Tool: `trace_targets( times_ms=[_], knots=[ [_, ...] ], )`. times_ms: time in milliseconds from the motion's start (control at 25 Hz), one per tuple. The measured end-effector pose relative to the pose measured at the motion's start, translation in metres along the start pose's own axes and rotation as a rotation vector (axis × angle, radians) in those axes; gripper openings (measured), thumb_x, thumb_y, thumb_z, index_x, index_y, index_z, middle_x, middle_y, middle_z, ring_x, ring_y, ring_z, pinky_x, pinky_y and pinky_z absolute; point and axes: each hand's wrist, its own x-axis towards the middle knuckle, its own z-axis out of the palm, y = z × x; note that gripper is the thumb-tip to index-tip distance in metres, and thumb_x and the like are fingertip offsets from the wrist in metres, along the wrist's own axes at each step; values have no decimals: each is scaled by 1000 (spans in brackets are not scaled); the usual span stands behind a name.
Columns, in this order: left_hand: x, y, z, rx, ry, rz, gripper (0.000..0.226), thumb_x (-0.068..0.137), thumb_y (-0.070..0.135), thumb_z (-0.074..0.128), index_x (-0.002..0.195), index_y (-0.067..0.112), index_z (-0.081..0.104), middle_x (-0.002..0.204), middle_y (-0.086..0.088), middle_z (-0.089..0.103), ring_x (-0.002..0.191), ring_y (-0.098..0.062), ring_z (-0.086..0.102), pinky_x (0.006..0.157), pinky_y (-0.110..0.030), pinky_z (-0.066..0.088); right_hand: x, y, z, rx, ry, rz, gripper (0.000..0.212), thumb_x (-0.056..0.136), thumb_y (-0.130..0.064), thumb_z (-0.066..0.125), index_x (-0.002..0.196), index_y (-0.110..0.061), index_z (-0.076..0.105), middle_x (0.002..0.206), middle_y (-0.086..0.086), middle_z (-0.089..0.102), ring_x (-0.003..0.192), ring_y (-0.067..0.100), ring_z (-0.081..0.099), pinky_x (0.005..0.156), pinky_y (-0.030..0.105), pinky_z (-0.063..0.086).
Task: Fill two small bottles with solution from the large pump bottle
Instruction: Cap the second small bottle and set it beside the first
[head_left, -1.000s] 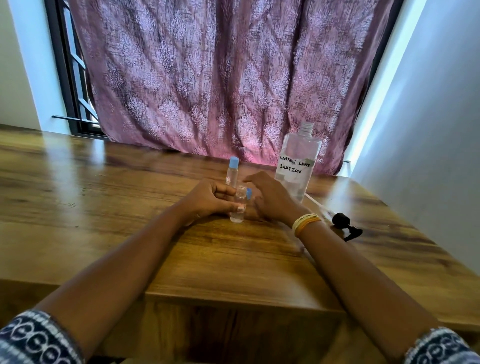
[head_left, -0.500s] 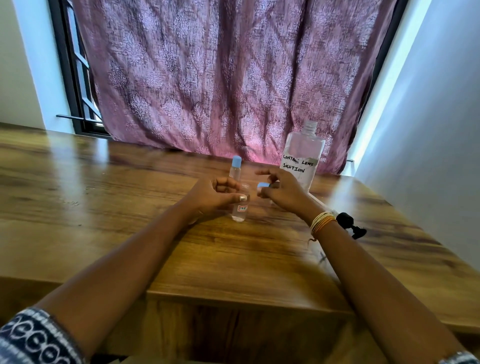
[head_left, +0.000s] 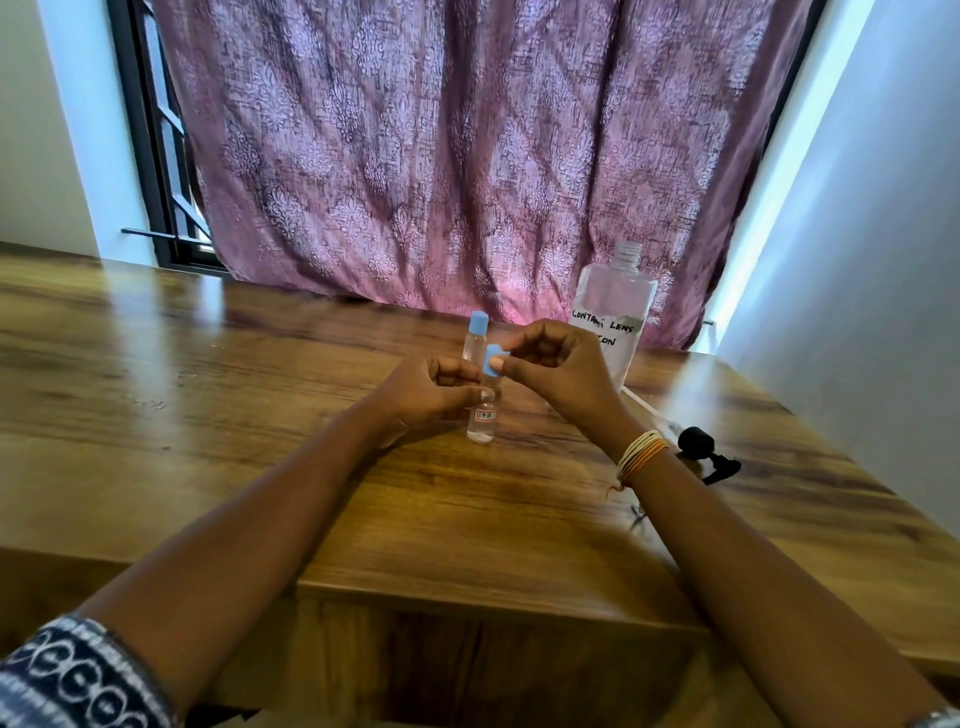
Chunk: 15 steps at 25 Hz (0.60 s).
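Two small clear bottles stand upright on the wooden table (head_left: 218, 415), long axes vertical. Left hand (head_left: 426, 397) is curled around the nearer small bottle (head_left: 483, 421), which holds clear liquid in its lower part and bears a red-edged label. Capped small bottle (head_left: 475, 338) stands just behind it at 12 o'clock, blue cap on, clear contents. Right hand (head_left: 558, 371) pinches a blue cap (head_left: 491, 358) between thumb and forefinger, directly above the held bottle's neck; half a second ago that cap was held off to 3 o'clock. Large bottle (head_left: 615, 306) stands upright at 2 o'clock, neck open, contents clear, level uncertain. Black pump head (head_left: 704, 449) lies on the table at 3 o'clock.
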Motion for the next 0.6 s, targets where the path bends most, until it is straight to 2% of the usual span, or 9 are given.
trace_targets(
  times_ms=[160, 320, 400, 480, 600],
  knots=[
    [0, -1, 0, -14, -14, -1, 24, 80, -1, 70, 104, 2, 69, 88, -6, 76, 79, -16, 73, 80, -33, 59, 0, 2, -3, -43, -55, 12, 22, 75, 1, 78, 81, -18, 67, 82, -1, 73, 76, 8, 70, 74, 23, 58],
    [-1, 1, -1, 17, -51, 10, 24, 82, -1, 67, 106, 3, 69, 87, -2, 77, 80, -13, 73, 76, -27, 60, 1, 1, -3, -130, -116, -18, 30, 81, 5, 70, 110, -5, 70, 107, 10, 72, 98, 14, 69, 87, 22, 56],
    [-2, 2, -1, 24, -54, 18, 24, 83, -3, 65, 107, 1, 68, 82, 0, 77, 76, -10, 73, 69, -22, 59, 1, 1, -2, -169, -107, -22, 30, 83, 4, 69, 112, -3, 69, 111, 13, 71, 102, 16, 69, 87, 19, 54],
    [-3, 3, 0, 14, -57, 14, 24, 83, -4, 64, 107, -1, 67, 81, 1, 77, 75, -9, 73, 68, -21, 58, 2, 1, 0, -201, -104, -20, 28, 82, -1, 72, 110, -4, 70, 106, 11, 72, 95, 15, 69, 83, 20, 55],
    [-2, 2, 0, 3, -57, 11, 25, 83, -3, 65, 107, 1, 67, 83, -1, 77, 77, -11, 73, 72, -24, 59, -1, 5, 8, -223, -29, 19, 23, 76, -16, 81, 97, -11, 72, 81, 1, 71, 69, 4, 62, 66, 17, 53]
  ],
)
